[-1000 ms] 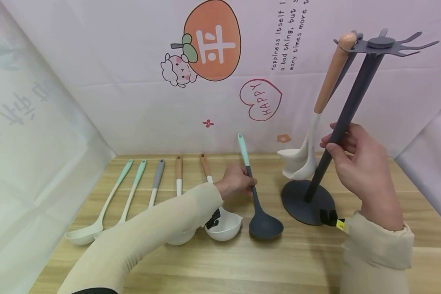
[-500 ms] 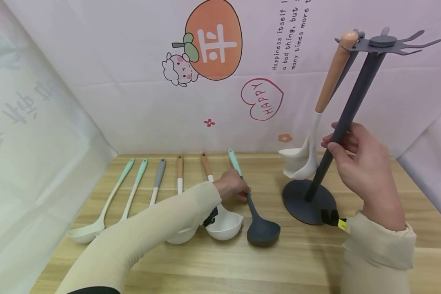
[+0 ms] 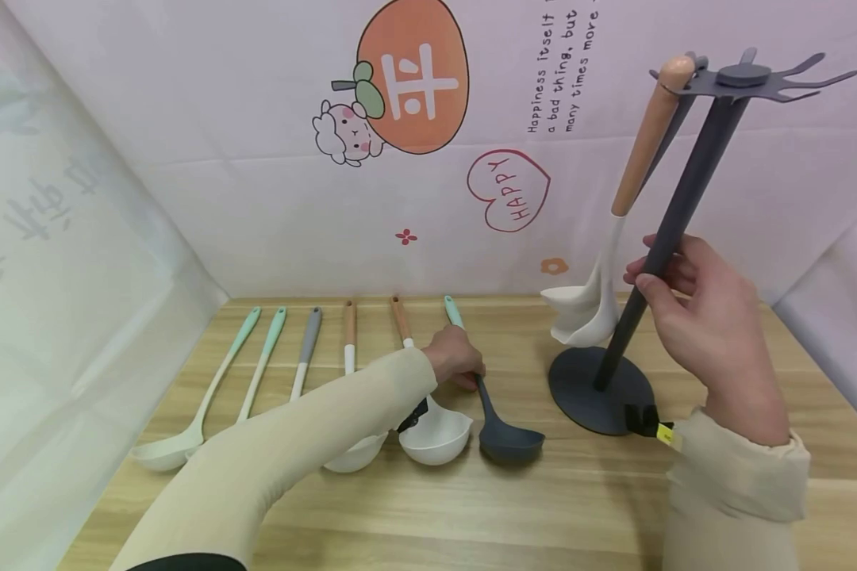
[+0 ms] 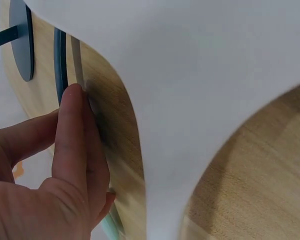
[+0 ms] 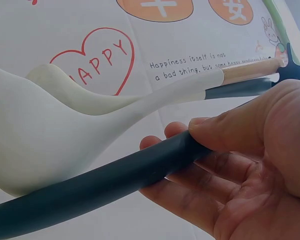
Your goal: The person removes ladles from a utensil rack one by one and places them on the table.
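My left hand (image 3: pixel 455 355) pinches the dark shaft of a ladle (image 3: pixel 510 442) with a mint handle end. Its dark bowl is at the table, right of the row of ladles. In the left wrist view, thumb and fingers close on the ladle's shaft (image 4: pixel 60 60). My right hand (image 3: pixel 717 337) grips the pole of a dark utensil stand (image 3: pixel 693 178), thumb on one side and fingers round the other. Two ladles hang from the stand's hooks: a white ladle (image 3: pixel 600 321) with a wooden handle, and another partly hidden behind it with a grey handle.
Left of the dark ladle lies a row of several pale ladles, among them a mint-handled one (image 3: pixel 203 400), a grey-handled one (image 3: pixel 309 341) and a wooden-handled white one (image 3: pixel 439 436). My left sleeve covers parts of some. A printed cloth (image 3: pixel 271 214) stands behind the wooden table (image 3: pixel 471 515).
The dark ladle's mint handle end has come down and to the left, toward the table, with my left hand shifting slightly left. My right hand stays on the stand's pole.
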Tool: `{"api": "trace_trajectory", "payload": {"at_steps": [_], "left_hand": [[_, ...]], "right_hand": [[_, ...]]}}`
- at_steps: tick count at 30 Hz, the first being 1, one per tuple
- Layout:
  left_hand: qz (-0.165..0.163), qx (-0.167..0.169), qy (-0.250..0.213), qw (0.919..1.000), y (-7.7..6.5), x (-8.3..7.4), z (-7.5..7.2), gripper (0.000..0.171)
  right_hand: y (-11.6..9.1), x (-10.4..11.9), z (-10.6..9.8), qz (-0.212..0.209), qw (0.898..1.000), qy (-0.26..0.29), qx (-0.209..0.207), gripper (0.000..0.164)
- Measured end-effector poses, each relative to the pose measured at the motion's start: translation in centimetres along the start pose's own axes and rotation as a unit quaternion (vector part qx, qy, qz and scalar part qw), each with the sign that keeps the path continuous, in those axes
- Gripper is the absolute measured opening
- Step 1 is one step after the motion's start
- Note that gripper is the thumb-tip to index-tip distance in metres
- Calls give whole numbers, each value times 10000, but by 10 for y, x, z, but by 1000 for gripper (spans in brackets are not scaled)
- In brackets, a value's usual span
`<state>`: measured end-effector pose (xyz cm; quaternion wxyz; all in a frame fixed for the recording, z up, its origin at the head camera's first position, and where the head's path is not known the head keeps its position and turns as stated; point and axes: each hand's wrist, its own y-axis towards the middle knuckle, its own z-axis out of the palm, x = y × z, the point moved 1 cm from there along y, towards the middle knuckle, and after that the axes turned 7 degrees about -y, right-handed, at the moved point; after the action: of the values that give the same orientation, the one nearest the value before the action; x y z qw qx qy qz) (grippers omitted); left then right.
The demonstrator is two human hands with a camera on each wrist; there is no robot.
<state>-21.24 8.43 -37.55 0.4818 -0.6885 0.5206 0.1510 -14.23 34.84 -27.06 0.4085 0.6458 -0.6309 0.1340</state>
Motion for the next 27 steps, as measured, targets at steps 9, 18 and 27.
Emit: {"api": "trace_trajectory", "payload": {"at_steps": [9, 18, 27], "left_hand": [[242, 62, 347, 9991, 4, 3, -2, 48], [594, 228, 1167, 9911, 4, 3, -5, 31], [769, 217, 1417, 9867, 4, 4, -5, 14]], "right_hand": [[0, 0, 0, -27, 10000, -40, -3, 40], [0, -1, 0, 115, 9998, -97, 138, 42], [-5, 10, -3, 691, 9945, -652, -437, 47]]}}
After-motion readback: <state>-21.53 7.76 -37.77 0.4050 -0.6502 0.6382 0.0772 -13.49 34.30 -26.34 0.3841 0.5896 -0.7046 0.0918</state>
